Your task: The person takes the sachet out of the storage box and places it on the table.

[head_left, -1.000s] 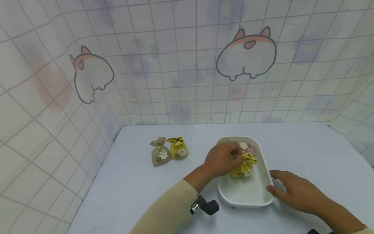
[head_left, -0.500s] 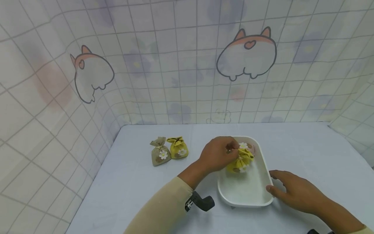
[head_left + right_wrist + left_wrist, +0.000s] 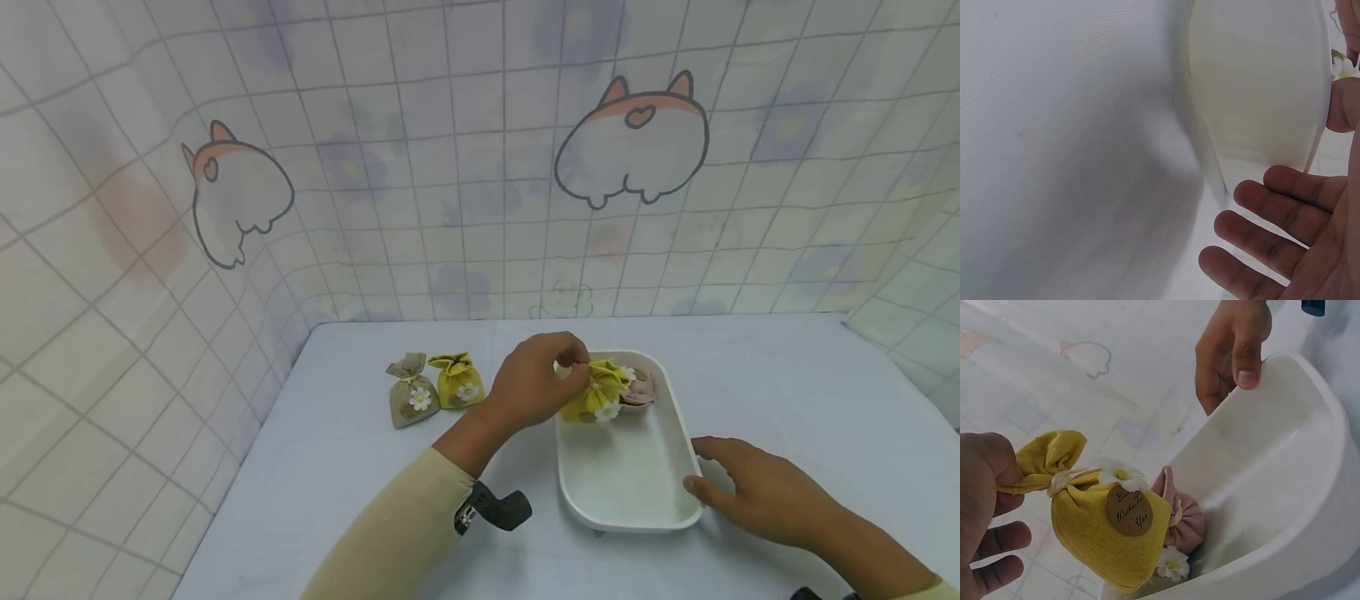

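"Position of the yellow bag (image 3: 592, 392)?"

"Right of centre in the head view, it is seen over the upper-left part of the white tray (image 3: 630, 483). Its gathered neck is pinched by the left hand (image 3: 536, 379)."

"And the right hand (image 3: 765, 492)?"

"Its fingers are held loosely extended at lower right, and the tray's rim is touched by the thumb."

"What else is seen?"

"A pink bag (image 3: 639, 392) is contained at the tray's upper end. Left of centre, a green bag (image 3: 412, 407) and another yellow pouch (image 3: 457, 383) are set side by side."
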A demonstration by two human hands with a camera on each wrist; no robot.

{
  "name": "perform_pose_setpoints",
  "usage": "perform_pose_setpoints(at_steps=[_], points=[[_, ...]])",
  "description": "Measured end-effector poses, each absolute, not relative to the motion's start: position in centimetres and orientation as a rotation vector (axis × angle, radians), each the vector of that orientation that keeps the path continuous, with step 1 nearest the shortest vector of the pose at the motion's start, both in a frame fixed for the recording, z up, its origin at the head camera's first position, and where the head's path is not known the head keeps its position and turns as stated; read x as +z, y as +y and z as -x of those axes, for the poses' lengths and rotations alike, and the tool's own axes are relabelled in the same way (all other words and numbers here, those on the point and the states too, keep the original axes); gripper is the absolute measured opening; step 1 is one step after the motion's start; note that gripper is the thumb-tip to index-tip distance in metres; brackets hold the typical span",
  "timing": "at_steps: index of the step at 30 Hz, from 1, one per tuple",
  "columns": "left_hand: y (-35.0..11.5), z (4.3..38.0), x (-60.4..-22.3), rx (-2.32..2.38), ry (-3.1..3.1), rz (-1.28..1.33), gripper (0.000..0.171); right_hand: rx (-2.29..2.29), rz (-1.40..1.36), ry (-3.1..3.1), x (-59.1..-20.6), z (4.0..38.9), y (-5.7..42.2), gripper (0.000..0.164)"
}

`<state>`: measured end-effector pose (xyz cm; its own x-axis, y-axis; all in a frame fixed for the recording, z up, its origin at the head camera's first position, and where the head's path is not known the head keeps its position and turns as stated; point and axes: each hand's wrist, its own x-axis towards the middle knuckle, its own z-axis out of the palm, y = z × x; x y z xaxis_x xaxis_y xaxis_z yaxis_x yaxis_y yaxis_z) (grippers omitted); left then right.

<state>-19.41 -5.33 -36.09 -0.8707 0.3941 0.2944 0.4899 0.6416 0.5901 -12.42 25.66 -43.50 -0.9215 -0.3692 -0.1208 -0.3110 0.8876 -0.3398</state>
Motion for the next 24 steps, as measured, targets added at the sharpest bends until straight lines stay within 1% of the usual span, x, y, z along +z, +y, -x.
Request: perform_pose_setpoints(at_steps=[9, 19, 24], points=[[-7.1, 19.5, -35.6, -1.070, -2.654, 0.750, 0.004, -0.469, 0.509, 2.870, -43.3, 12.4, 25.5, 0.081], [-8.8, 19.4, -35.0, -1.081, -2.622, 0.736, 0.004, -0.499, 0.551, 2.893, -43.4, 12.1, 25.6, 0.075], [-9.9, 19.1, -34.6, -1.084, -2.634, 0.706, 0.004, -0.497, 0.543, 2.890, -43.4, 12.2, 25.6, 0.076]])
